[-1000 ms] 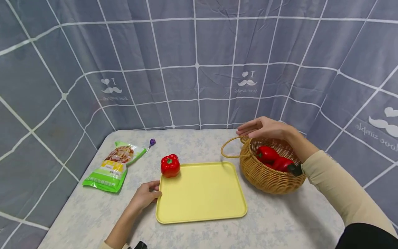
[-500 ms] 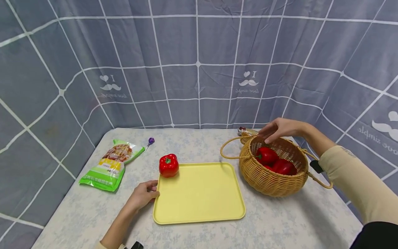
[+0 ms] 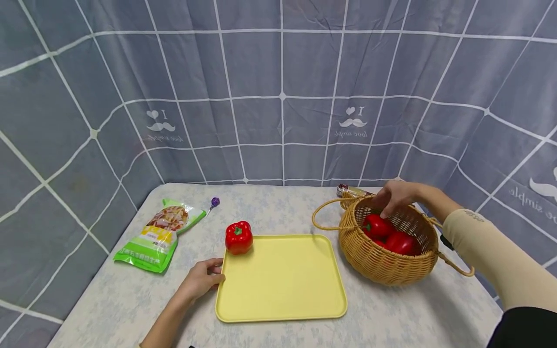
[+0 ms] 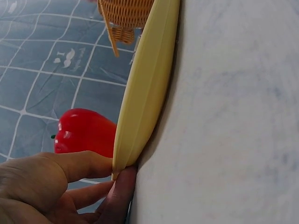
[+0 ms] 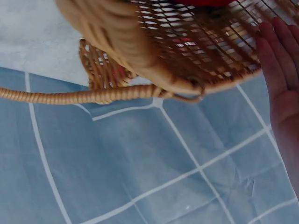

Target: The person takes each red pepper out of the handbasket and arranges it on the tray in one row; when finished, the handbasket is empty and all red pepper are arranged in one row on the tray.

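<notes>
A yellow tray lies on the table, and my left hand pinches its left edge between thumb and fingers. In the left wrist view the tray is seen edge-on, with the left hand at its near end. On the tray's back left corner sits a red bell pepper. My right hand reaches over the rim into a wicker basket, fingers pointing down close to a red pepper. Another red pepper lies beside it. The right wrist view shows that hand with extended fingers inside the basket.
A green snack bag and a purple lollipop lie at the back left. Behind the basket is a shiny wrapped packet. The basket's handle sticks out toward the tray. Grey-blue curtains enclose the table.
My right hand has moved from above the basket's back rim, rightward and down into the basket toward the peppers. The left hand stays at the tray's edge.
</notes>
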Action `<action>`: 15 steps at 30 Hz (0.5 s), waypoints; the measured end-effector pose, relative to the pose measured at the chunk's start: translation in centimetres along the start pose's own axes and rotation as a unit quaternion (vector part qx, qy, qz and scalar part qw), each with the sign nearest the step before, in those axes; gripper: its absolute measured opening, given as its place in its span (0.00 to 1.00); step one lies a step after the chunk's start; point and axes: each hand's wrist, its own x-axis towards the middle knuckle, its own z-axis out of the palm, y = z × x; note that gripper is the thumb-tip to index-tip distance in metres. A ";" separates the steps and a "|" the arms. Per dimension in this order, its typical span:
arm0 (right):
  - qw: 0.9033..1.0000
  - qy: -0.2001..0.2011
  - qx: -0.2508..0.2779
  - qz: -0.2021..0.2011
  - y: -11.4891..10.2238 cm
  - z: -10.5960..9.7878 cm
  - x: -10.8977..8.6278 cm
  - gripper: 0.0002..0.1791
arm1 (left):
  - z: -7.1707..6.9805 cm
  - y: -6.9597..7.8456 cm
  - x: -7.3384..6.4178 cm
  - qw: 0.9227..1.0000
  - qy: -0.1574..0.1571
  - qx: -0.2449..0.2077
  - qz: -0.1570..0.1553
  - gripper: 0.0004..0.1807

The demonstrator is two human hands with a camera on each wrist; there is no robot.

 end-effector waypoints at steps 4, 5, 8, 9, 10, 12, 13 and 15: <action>0.999 -0.013 -0.030 0.002 0.5 1.3 0.6 0.32 | 0.0 -0.3 -0.1 1.000 0.002 0.003 -0.007 0.28; 0.999 -0.010 -0.043 0.001 0.6 1.5 0.7 0.33 | 0.1 -0.3 -0.1 1.000 0.003 0.003 -0.009 0.28; 0.997 0.002 -0.075 0.003 0.8 2.1 1.0 0.33 | 0.2 -0.3 0.0 1.000 0.005 0.004 -0.009 0.28; 0.997 0.003 -0.077 0.005 0.9 2.1 1.1 0.33 | 0.2 -0.3 0.1 1.000 0.006 0.002 -0.008 0.28; 0.996 0.008 -0.088 0.007 1.1 2.2 1.2 0.33 | 0.2 -0.2 0.1 1.000 0.007 0.000 -0.007 0.28; 0.995 0.010 -0.096 0.007 1.4 2.3 1.3 0.33 | 0.3 -0.2 0.2 1.000 0.008 0.000 -0.006 0.28; 0.995 0.011 -0.102 0.008 1.5 2.2 1.3 0.33 | 0.3 -0.1 0.2 1.000 0.008 -0.002 -0.006 0.28; 0.994 0.010 -0.106 0.012 1.7 2.3 1.4 0.33 | 0.3 0.0 0.2 1.000 0.009 -0.002 -0.009 0.28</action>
